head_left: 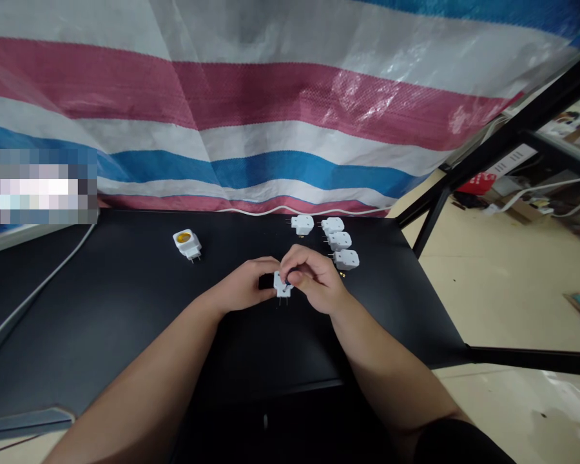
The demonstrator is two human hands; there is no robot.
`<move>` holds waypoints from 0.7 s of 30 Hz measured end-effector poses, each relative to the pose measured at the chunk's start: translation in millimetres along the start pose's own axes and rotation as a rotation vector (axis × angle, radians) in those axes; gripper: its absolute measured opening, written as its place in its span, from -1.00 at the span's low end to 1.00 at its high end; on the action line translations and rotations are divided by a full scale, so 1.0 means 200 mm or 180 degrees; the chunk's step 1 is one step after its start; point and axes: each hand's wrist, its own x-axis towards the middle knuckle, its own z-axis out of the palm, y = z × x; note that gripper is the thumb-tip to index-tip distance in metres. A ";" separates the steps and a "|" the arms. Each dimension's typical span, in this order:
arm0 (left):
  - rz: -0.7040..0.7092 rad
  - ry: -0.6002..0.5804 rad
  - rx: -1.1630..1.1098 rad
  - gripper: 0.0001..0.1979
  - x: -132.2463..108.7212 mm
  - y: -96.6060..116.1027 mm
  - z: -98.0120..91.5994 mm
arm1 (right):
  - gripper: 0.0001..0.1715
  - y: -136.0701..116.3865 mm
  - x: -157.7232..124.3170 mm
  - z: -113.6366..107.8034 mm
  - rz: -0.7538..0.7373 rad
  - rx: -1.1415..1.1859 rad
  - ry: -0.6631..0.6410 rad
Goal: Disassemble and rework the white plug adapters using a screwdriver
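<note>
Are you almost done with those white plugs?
Maybe about halfway. Done: four white plugs sit lined up on the black table and look finished. In hand: your left hand and right hand are working on another white plug with a black piece. Left: perhaps the plug with the yellow window, lying apart.

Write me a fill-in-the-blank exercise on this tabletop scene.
The left hand and right hand grip a white plastic plug adapter whose metal prongs point ____. Beyond the hands sit ____ more white plastic plug adapters. A lone white plastic adapter at left has a round ____ centre. Everything rests on a ____ table.

Missing words: toward the person; four; yellow; black
</note>
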 end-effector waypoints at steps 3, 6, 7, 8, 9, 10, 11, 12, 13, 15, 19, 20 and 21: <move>-0.0017 -0.0019 -0.0031 -0.82 0.00 0.01 0.00 | -0.80 -0.01 0.01 0.00 0.0085 0.0027 -0.0125; -0.0040 -0.0010 -0.0030 -0.83 0.00 0.01 0.00 | -0.77 0.00 0.01 0.00 0.0050 0.0146 -0.0150; -0.0042 0.0001 -0.0025 -0.83 0.00 0.01 0.00 | -0.76 0.00 0.01 0.00 0.0052 0.0155 -0.0139; -0.0042 0.0012 -0.0021 -0.83 0.00 0.01 0.00 | -0.76 0.00 0.01 0.00 0.0060 0.0148 -0.0128; -0.0040 0.0022 -0.0017 -0.82 0.00 0.01 0.00 | -0.76 0.01 0.01 0.00 0.0075 0.0136 -0.0123; -0.0039 0.0028 -0.0016 -0.82 0.00 0.01 0.00 | -0.76 0.01 0.01 0.00 0.0093 0.0133 -0.0120; -0.0040 0.0028 -0.0014 -0.82 0.00 0.01 0.00 | -0.76 0.01 0.01 -0.01 0.0109 0.0152 -0.0120; -0.0041 0.0029 -0.0014 -0.84 0.00 0.01 0.00 | -0.76 0.02 0.01 -0.01 0.0135 0.0199 -0.0122; -0.0043 0.0031 -0.0011 -0.85 0.00 0.01 0.01 | -0.75 0.02 0.01 -0.01 0.0172 0.0284 -0.0113; -0.0040 0.0049 -0.0013 -0.87 0.00 0.02 0.01 | -0.73 0.03 0.01 -0.01 0.0273 0.0560 -0.0085; -0.0079 0.0064 -0.0087 -0.90 0.00 0.03 0.01 | -0.64 0.05 -0.01 0.00 0.0634 0.0999 -0.0193; -0.0092 0.0060 -0.0105 -0.89 0.01 0.03 0.01 | -0.63 0.05 -0.01 0.01 0.0727 0.1043 -0.0264; -0.0109 0.0057 -0.0116 -0.88 0.01 0.03 0.01 | -0.63 0.06 -0.01 0.02 0.0787 0.1097 -0.0327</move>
